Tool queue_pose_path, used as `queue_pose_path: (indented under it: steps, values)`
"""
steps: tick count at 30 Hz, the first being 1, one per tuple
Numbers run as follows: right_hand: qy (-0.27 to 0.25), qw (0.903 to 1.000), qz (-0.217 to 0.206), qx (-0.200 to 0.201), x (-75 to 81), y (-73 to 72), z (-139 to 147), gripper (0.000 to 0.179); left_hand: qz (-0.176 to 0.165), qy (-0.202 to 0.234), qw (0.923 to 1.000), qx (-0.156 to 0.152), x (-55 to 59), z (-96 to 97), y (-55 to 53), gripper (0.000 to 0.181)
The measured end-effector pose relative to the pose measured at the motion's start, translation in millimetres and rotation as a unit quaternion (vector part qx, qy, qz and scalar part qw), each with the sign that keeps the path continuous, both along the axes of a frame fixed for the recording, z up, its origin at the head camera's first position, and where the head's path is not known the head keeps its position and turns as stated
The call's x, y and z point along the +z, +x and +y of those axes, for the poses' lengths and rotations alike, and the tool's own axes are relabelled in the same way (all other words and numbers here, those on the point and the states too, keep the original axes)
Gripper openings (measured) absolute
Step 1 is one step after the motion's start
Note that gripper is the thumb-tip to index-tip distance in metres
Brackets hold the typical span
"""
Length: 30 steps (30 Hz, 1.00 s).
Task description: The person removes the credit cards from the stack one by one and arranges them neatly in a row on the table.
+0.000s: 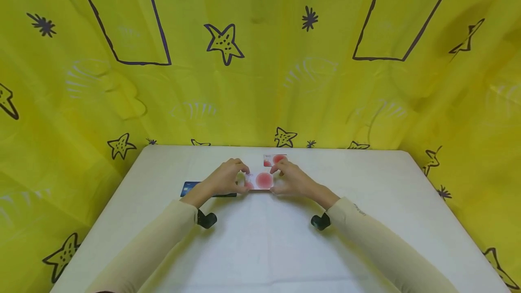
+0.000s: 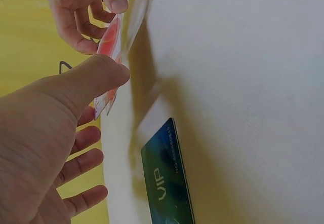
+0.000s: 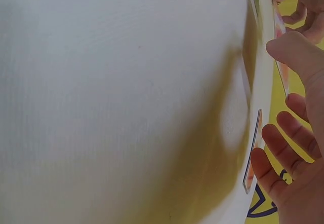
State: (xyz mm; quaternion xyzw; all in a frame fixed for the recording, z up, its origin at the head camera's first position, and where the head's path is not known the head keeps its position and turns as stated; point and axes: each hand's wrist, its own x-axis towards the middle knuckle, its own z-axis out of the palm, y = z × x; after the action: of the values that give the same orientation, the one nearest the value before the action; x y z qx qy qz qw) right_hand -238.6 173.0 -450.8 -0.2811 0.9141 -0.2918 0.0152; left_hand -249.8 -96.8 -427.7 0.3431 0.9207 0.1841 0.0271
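Observation:
A white card with pink-red circles (image 1: 260, 181) is stretched between both hands just above the table. My left hand (image 1: 224, 177) pinches its left end between thumb and fingertips, and my right hand (image 1: 296, 181) pinches the right end. In the left wrist view the card (image 2: 110, 41) is seen nearly edge-on, tilted up off the surface. A similar red-and-white card (image 1: 272, 158) lies behind on the table, partly covered by the right fingers in the head view. Under the left wrist lies a blue card (image 1: 189, 187), marked VIP in the left wrist view.
The white-covered table (image 1: 260, 243) stretches out on both sides of the arms. A yellow curtain (image 1: 260, 89) with drawn stars and fish hangs behind and beside it. Dark wrist-worn devices (image 1: 207, 219) hang below both wrists.

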Motion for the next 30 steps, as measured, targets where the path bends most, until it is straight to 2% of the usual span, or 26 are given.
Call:
queue_pose_path:
  steps: [9, 17, 27, 30]
  values:
    - [0.000, 1.0000, 0.005, 0.008, -4.8, 2.6, -6.8, 0.042, -0.023, 0.000, 0.9996, 0.014, -3.8, -8.0, 4.3, 0.042]
    - [-0.006, 0.9985, -0.054, -0.012, -5.2, 8.6, -14.8, 0.044, -0.030, 0.000, 0.9994, 0.018, -9.8, -13.7, 6.9, 0.043]
    - [0.018, 0.9997, -0.011, 0.010, -7.7, 8.4, -18.9, 0.044, -0.040, -0.001, 0.9989, 0.022, -10.2, -18.5, 8.3, 0.043]
    - [0.025, 0.9996, -0.012, 0.010, -8.0, 8.7, -20.2, 0.044, -0.046, -0.002, 0.9987, 0.024, -10.8, -19.5, 8.5, 0.043]
